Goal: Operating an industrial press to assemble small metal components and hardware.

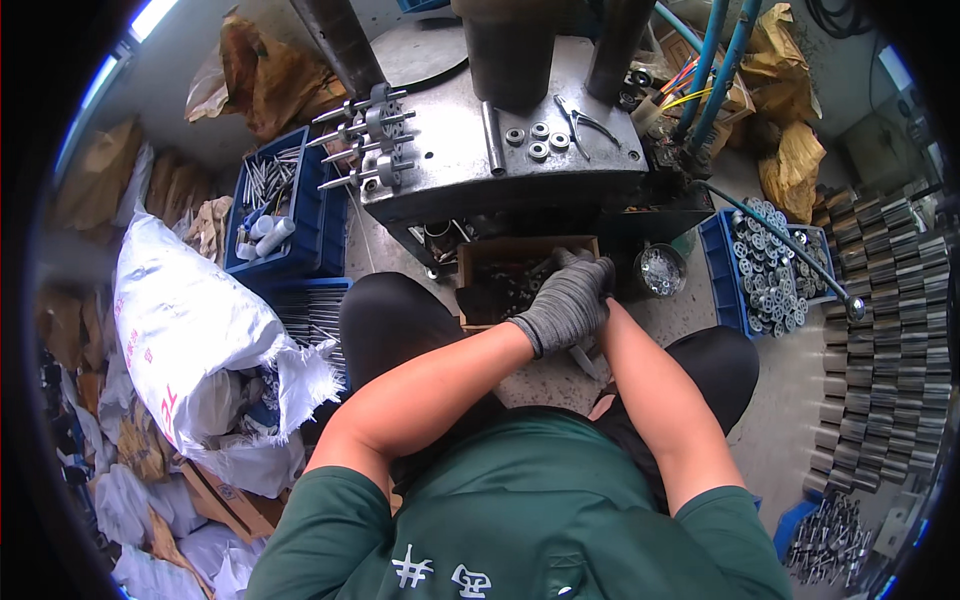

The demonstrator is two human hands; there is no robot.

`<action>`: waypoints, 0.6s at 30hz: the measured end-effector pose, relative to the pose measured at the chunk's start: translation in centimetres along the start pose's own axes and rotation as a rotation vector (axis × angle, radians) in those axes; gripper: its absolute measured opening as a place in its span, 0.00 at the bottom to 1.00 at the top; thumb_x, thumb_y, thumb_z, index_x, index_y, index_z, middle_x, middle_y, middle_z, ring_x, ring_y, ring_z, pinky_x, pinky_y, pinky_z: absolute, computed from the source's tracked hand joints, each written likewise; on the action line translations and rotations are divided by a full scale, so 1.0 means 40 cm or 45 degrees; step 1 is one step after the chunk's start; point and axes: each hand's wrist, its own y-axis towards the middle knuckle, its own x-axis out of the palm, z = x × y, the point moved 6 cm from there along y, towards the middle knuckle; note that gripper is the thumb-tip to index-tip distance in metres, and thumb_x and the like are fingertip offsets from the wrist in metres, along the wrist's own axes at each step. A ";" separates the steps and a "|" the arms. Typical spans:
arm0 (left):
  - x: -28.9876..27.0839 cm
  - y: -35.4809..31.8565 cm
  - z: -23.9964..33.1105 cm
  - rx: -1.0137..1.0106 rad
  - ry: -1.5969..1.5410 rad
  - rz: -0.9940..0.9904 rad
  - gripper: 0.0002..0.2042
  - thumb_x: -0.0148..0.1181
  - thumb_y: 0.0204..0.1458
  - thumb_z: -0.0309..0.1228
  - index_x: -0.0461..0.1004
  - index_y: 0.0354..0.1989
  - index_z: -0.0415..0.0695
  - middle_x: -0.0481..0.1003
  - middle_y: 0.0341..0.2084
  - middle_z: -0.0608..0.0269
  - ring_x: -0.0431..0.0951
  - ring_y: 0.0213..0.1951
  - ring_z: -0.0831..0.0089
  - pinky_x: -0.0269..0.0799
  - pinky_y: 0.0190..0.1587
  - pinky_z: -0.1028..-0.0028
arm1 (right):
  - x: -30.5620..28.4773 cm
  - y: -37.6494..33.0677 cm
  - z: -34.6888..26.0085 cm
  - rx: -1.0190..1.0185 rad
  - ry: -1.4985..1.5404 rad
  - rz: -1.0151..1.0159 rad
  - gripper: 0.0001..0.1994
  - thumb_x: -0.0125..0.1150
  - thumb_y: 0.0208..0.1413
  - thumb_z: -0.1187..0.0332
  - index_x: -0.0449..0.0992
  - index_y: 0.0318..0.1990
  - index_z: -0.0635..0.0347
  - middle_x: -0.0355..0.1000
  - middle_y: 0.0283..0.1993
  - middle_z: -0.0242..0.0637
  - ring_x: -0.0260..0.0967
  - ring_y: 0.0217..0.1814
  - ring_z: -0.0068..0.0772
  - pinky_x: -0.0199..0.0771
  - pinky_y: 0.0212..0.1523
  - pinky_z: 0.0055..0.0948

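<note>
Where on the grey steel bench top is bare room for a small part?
On the bench top, the wider free patch lies between the slender metal shafts with round grey cores and the silver metal tube. A smaller one is right of the silver metal pliers. Between tube and pliers, four small silver rings crowd it.

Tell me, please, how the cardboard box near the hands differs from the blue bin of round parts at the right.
The cardboard box is brown, while the bin is blue. The box holds dark contents, hard to make out; the bin is heaped with pale round parts. The gloved left hand hides part of the box, whereas no hand is at the bin. Both are open-topped.
</note>
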 end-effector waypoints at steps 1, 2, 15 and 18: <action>-0.011 0.005 -0.001 0.001 -0.034 0.079 0.19 0.66 0.52 0.29 0.73 0.49 0.33 0.76 0.44 0.36 0.78 0.53 0.46 0.76 0.56 0.56 | -0.005 0.008 0.001 -0.009 -0.011 -0.007 0.11 0.51 0.68 0.66 0.78 0.48 0.58 0.79 0.46 0.38 0.78 0.47 0.35 0.79 0.52 0.36; -0.002 0.010 -0.011 0.008 -0.031 0.073 0.19 0.66 0.52 0.29 0.73 0.49 0.33 0.76 0.44 0.36 0.78 0.53 0.46 0.76 0.56 0.56 | -0.010 0.016 0.002 -0.018 -0.022 -0.014 0.11 0.50 0.68 0.66 0.78 0.47 0.58 0.79 0.45 0.38 0.78 0.46 0.35 0.79 0.52 0.36; 0.114 0.003 -0.210 -0.508 -0.762 0.062 0.21 0.71 0.54 0.40 0.74 0.47 0.38 0.79 0.35 0.57 0.79 0.37 0.72 0.80 0.41 0.69 | -0.074 0.061 -0.073 -0.507 -0.871 0.525 0.09 0.58 0.66 0.72 0.78 0.50 0.63 0.79 0.49 0.43 0.76 0.54 0.39 0.81 0.57 0.37; 0.109 0.008 -0.189 -0.348 -1.009 0.151 0.18 0.71 0.56 0.39 0.74 0.45 0.38 0.79 0.34 0.59 0.78 0.35 0.73 0.80 0.38 0.70 | -0.036 0.008 -0.146 -0.283 -0.075 0.724 0.09 0.64 0.63 0.68 0.79 0.47 0.62 0.79 0.44 0.42 0.78 0.49 0.43 0.82 0.53 0.43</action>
